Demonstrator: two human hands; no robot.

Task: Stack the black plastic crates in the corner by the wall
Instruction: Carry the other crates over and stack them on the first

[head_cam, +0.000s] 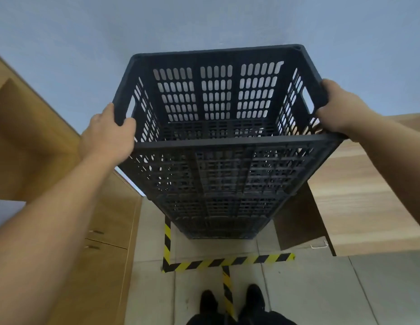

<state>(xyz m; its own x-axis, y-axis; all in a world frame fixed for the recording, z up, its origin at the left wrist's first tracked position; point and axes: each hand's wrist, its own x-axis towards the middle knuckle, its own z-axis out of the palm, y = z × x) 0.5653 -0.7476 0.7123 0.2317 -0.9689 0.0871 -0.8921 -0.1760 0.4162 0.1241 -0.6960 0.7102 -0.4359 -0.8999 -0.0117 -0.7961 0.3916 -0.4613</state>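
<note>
The pale blue-grey wall (204, 19) rises behind a tiled floor (345, 289) marked with yellow-and-black hazard tape (227, 260). Wood-grain cabinets (105, 231) stand on the left; a wood-grain counter (368, 195) stands on the right. A stack of black plastic crates (218, 207) sits on the floor inside the taped outline, against the wall. The top crate (216, 97) is at the head of the stack, open side up, its walls perforated. The left hand (108, 134) grips the crate's left rim beside the handle slot, fingers curled over the edge. The right hand (335, 104) grips the right rim beside its handle slot, thumb hooked inside. Whether the top crate is fully seated on the one below cannot be determined. The person's black shoes (232, 301) stand on the tape line.
</note>
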